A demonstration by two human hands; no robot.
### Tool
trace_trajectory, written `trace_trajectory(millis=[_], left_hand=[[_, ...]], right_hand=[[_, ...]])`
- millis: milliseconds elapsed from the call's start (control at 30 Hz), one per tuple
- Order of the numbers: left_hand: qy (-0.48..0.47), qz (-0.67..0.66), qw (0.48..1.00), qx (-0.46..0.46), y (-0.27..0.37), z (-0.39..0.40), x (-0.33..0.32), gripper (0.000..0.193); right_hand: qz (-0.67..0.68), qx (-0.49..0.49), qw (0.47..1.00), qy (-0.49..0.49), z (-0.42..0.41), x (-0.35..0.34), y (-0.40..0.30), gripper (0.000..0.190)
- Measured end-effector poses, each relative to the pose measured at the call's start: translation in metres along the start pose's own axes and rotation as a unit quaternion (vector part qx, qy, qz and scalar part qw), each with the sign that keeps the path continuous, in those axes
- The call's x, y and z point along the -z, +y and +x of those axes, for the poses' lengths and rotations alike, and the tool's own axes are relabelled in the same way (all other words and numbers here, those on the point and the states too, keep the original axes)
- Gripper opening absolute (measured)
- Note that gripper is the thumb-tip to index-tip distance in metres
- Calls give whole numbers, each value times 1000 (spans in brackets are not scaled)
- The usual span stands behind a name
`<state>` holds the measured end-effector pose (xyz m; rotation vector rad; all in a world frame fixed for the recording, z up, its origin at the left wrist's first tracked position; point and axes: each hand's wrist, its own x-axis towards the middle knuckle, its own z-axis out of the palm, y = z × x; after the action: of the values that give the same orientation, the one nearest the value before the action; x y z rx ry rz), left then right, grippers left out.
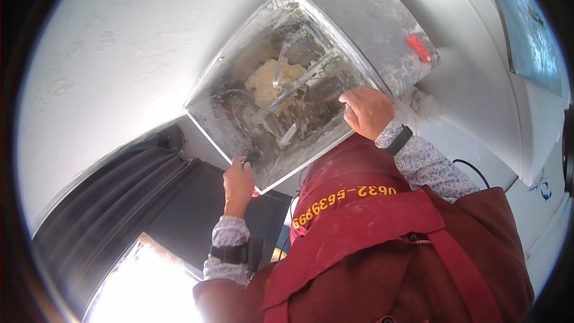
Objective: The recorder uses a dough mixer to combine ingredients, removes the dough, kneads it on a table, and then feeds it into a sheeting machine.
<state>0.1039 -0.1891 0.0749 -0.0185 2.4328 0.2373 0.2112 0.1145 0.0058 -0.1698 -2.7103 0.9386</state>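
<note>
A metal dough mixer's tub (pixel 314 154) stands before me, its inner walls smeared with flour and residue. Pale dough (pixel 267 80) lies inside, around and under the metal mixing bars (pixel 298 83). At the near left corner of the rim, my left hand (pixel 237 186) is closed round a small dark object (pixel 251 157), whose kind is unclear. My right hand (pixel 370 110) is over the tub's right rim with its fingers curled. Whether anything small is between those fingers cannot be seen.
The mixer's metal lid (pixel 367 13), with a red handle (pixel 419 48), stands open beyond the right rim. A white wall (pixel 112 40) borders the tub at left. Near the right rim is a crumpled clear plastic bag (pixel 419 105). Dark folded fabric (pixel 103 193) hangs at lower left.
</note>
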Motion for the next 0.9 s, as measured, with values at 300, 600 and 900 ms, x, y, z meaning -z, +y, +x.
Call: trace_trajectory(millis=[300, 600, 900], left_hand=[[11, 173, 981, -89, 45, 27, -17, 25], [-74, 185, 977, -72, 10, 115, -35, 27], [-116, 60, 991, -38, 25, 59, 28, 29]], right_hand=[[-6, -2, 1000, 1, -1, -1, 1, 21], [13, 10, 1000, 21, 1, -5, -3, 19], [3, -8, 1000, 15, -4, -4, 5, 20]])
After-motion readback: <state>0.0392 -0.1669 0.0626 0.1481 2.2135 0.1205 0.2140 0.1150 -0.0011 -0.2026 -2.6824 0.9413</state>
